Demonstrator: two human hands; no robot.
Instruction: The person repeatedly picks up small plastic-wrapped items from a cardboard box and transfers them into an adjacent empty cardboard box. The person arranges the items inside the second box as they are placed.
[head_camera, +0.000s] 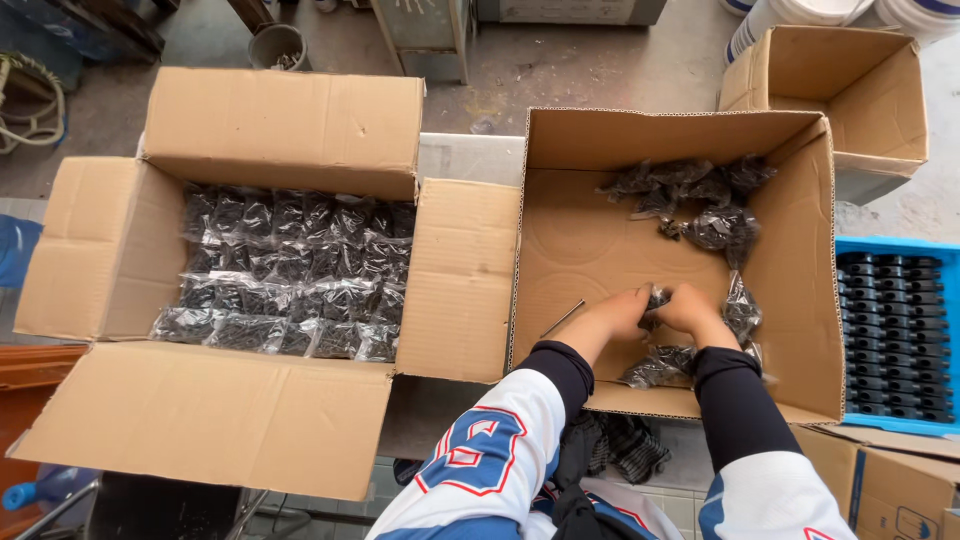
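Both hands, left hand (622, 314) and right hand (690, 307), have their fingers closed around a small clear plastic bag of black parts (657, 298) inside the open brown cardboard box (570, 240), near its front wall

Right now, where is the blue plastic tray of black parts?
In the head view the blue plastic tray of black parts sits at the far right edge, just right of the open cardboard box where both hands work, below a smaller empty cardboard box.
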